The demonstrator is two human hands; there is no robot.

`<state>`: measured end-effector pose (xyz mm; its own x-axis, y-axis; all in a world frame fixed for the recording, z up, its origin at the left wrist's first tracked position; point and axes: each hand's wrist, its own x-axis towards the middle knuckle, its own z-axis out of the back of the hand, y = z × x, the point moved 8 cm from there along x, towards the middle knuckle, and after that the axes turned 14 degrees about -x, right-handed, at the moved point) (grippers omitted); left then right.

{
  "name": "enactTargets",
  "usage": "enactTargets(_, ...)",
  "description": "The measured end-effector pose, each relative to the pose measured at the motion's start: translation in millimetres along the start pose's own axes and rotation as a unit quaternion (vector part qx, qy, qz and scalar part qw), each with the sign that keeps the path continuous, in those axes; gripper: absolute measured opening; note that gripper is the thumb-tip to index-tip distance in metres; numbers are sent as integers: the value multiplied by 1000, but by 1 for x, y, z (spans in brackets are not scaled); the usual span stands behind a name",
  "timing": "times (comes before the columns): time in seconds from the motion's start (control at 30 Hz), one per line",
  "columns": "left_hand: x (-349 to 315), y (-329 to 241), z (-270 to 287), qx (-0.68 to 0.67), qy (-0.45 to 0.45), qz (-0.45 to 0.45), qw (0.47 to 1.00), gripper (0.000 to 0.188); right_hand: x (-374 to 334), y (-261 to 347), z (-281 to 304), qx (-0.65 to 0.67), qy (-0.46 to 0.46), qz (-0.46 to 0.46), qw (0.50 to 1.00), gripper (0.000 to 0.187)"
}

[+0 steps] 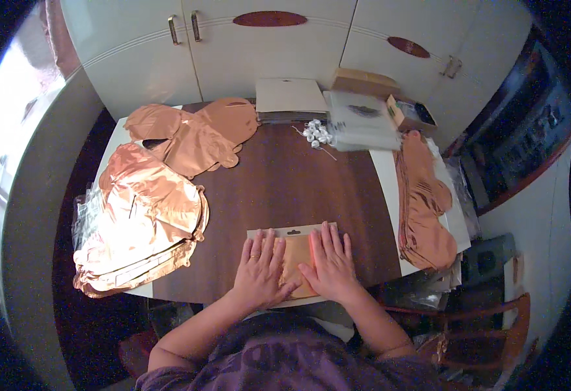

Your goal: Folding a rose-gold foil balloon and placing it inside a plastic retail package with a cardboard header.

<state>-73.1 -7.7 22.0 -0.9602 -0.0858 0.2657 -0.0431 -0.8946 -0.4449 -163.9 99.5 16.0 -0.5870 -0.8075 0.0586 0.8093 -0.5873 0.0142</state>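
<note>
A flat package (296,257) with a hang hole in its pale top strip lies at the near edge of the table. Copper-coloured material shows in its middle, with an orange-red strip beside my right hand. My left hand (259,268) rests flat on the left part, fingers stretched out and a ring on one of them. On the right part lies my right hand (331,264), palm down with its fingers straight. Both hands cover much of the package, and neither grips anything.
Copper foil balloons lie in a shiny stack (148,215) at left, a pile (194,133) behind it and another stack (422,202) at right. Along the back are pale cards (290,96), white ribbon rolls (316,133), transparent bags (360,124) and an open box (412,114).
</note>
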Motion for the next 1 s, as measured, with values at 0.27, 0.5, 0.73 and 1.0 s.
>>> enactTargets(0.27, 0, 1, -1, -6, 8, 8, 1000, 89, 2, 0, 0, 8, 11, -2, 1000, 79)
enactTargets(0.5, -2, 1, -3, -3, 21, 15, 1000, 90, -1, 0, -2, -1, -1, 1, 1000, 80)
enactTargets(0.73, -3, -1, -6, 3, 22, 8, 1000, 90, -6, -1, -4, -18, -31, 9, 999, 80)
enactTargets(1.0, 2, 6, 2, -48, 21, 35, 998, 91, 1, 0, -1, -30, -35, 12, 999, 77)
